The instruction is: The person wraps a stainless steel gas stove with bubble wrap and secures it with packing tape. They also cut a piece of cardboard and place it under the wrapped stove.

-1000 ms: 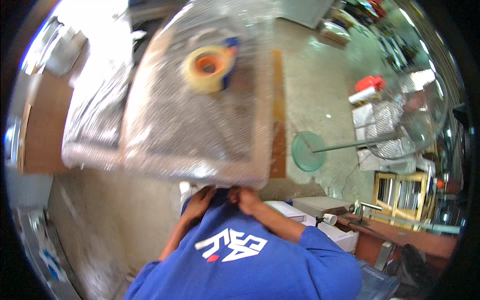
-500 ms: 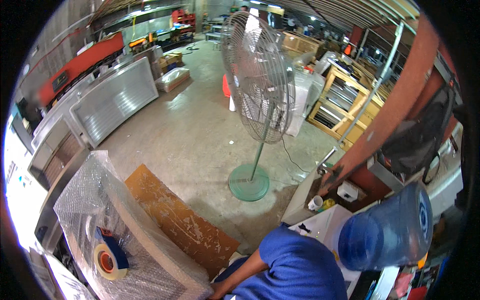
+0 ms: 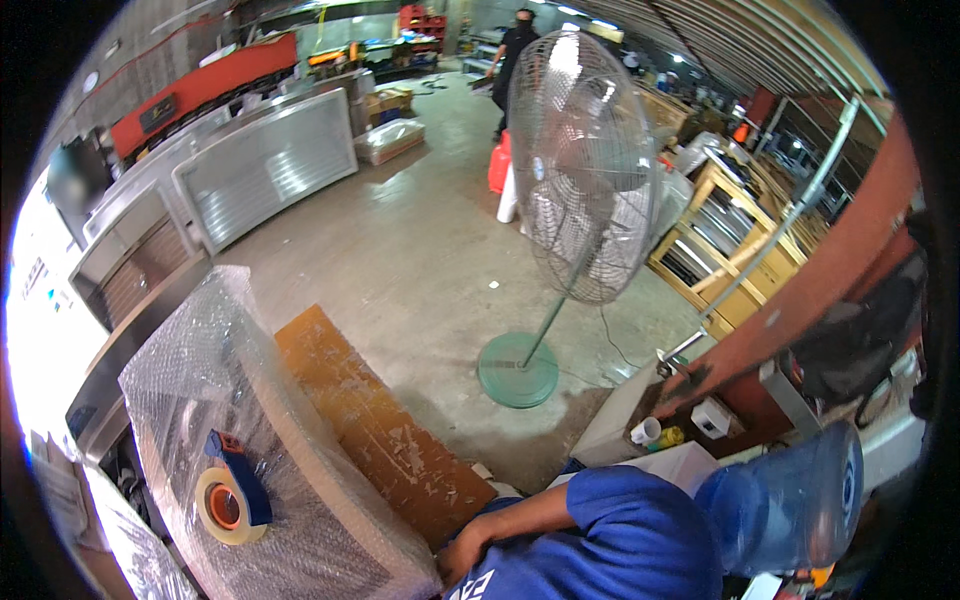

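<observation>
My right arm, in a blue sleeve, reaches across the bottom of the view. My right hand [image 3: 459,558] is low in the middle, against the near corner of a package in bubble wrap [image 3: 315,520]. Its fingers are mostly hidden, so its grip does not show. My left hand is out of view. On the package lies a tape dispenser [image 3: 258,490] with a blue body and a roll of pale tape on an orange core; no visible hand touches it.
A worn brown board [image 3: 390,430] lies beside the package. Ahead stands a pedestal fan [image 3: 585,170] on a green base. A blue water jug [image 3: 785,500] is at right. Metal-framed panels [image 3: 270,165] lean at left. A person [image 3: 515,60] stands behind the fan.
The view has shifted, so the fan and package sit differently in it. My right hand and forearm show more fully, still at the package corner. A person has come into sight behind the fan.
</observation>
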The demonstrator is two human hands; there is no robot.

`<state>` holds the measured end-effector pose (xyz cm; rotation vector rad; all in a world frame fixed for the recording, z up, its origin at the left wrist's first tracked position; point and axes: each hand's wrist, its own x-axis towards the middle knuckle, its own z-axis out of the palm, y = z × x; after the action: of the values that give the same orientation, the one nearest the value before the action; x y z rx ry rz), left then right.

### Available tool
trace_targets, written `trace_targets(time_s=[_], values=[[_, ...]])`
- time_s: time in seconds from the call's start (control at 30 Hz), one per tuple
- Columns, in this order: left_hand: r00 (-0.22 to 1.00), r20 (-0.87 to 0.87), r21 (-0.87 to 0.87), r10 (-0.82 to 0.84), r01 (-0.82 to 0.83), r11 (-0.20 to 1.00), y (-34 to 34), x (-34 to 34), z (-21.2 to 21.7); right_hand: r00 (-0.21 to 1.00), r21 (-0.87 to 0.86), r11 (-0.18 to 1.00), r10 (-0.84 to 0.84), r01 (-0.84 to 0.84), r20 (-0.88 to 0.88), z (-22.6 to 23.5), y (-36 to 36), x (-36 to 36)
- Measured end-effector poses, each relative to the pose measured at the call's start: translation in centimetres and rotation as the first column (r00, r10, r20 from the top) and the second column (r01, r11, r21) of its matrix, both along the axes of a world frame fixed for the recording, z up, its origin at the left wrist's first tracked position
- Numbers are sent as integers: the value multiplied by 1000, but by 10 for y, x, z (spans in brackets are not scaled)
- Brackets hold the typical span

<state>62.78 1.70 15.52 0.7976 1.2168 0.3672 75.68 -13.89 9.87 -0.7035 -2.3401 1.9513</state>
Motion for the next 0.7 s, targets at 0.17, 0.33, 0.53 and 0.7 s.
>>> trace_targets(time_s=[0.17, 0.33, 0.53, 0.7], values=[[945, -31, -50, 327, -328, 943, -14, -32, -1, 998, -185, 981, 56, -58, -19, 96, 56, 78], [790, -36, -89, 612, -613, 785, -57, -39, 13, 968, -1, 975, -222, 224, 119, 113, 108, 158], [457, 40, -113, 889, -882, 458, -151, -33, 40, 824, 150, 812, -543, 564, -158, 125, 174, 177], [184, 170, -127, 968, -970, 207, -192, -10, 33, 651, 316, 600, -495, 735, -575, 166, 181, 150]])
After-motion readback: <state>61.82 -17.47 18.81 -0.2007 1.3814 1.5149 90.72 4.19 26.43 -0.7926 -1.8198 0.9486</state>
